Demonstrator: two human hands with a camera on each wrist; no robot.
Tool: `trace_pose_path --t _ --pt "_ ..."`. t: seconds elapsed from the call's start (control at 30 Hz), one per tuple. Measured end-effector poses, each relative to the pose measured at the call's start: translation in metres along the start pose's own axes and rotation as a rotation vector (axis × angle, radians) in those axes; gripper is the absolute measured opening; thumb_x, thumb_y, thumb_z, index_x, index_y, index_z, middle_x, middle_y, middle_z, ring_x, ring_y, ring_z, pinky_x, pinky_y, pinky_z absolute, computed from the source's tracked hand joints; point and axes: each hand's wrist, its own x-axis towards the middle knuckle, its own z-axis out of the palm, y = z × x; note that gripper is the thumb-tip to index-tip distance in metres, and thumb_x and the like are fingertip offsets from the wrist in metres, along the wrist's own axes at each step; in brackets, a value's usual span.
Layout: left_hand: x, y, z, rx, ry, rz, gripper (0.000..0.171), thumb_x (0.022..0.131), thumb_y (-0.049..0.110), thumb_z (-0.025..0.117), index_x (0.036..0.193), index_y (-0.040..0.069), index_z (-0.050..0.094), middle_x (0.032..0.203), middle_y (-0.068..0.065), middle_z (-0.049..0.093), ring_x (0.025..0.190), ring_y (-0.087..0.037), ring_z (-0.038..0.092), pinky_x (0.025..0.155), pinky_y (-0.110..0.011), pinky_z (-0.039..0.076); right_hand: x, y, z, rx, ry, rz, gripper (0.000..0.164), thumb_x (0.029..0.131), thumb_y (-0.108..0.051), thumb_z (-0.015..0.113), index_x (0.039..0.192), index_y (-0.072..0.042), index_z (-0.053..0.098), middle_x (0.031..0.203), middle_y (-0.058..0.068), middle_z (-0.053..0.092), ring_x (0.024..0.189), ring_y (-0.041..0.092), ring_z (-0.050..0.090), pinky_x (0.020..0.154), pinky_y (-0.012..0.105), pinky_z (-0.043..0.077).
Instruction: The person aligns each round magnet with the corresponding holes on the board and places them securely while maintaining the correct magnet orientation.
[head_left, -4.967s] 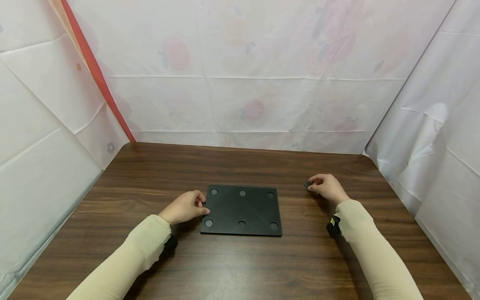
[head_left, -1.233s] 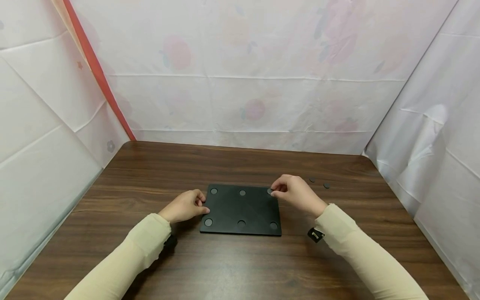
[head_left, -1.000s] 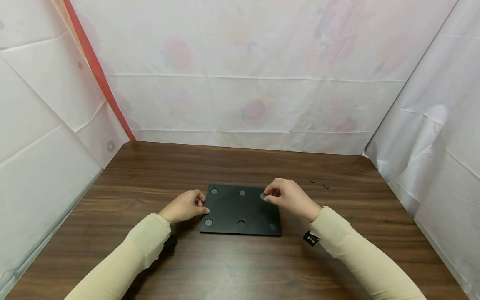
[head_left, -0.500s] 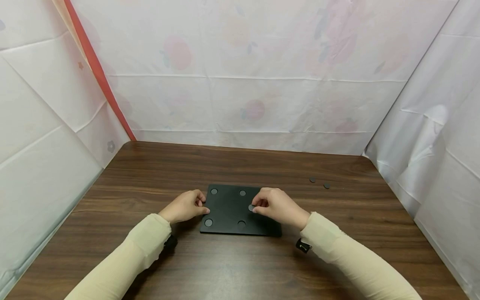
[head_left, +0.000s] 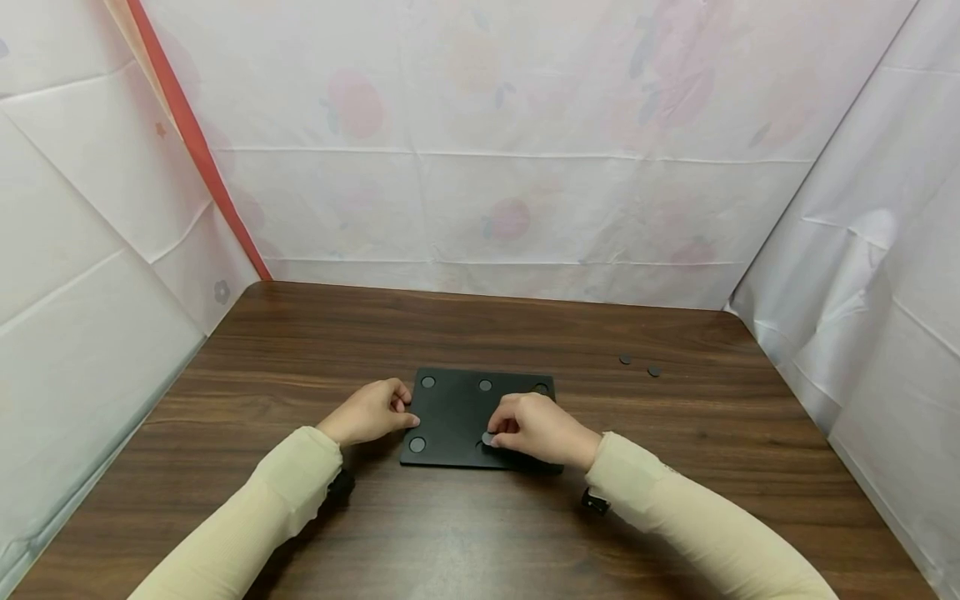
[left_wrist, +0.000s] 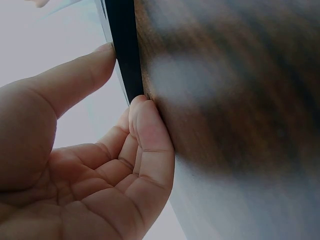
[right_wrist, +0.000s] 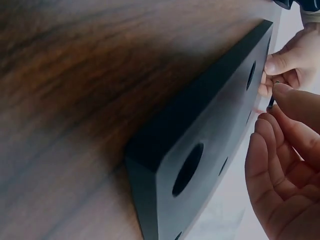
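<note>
Black board [head_left: 453, 417] flat on the wood-grain counter [head_left: 337, 333]; round recesses in two rows of three. Left hand [head_left: 368, 412] at the board's left edge: grip closed on that edge, thumb on the upper face, fingertips against the side. Right hand [head_left: 542, 427] above the board's right half: grip pinched together on a small dark disc [head_left: 488, 438], held between thumb and fingertips. Disc is at the near row's middle recess, tilted, partly covering it; whether it touches the board, cannot tell. Grey discs sit in the far-left, far-middle and near-left recesses. One loose disc [head_left: 626, 360] and a second loose disc [head_left: 654, 372] lie on the counter, right of the board, close but apart. Patterned pale curtain [head_left: 487, 100] behind.
</note>
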Motion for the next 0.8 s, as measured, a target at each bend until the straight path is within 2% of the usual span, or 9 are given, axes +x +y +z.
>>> trace_pose_path --t 0.8 --pt "-0.0008 0.0007 0.0001 0.0 0.003 0.001 0.03 0.088 0.018 0.074 0.107 0.0 0.057 0.087 -0.006 0.057 0.075 -0.016 0.051 0.07 -0.03 0.043 0.0089 -0.0032 0.0102 -0.054 -0.049 0.019 0.01 0.088 -0.018 0.074 0.097 -0.013 0.075 0.091 -0.003 0.066 0.075 0.002 0.058 0.069 0.018 0.049"
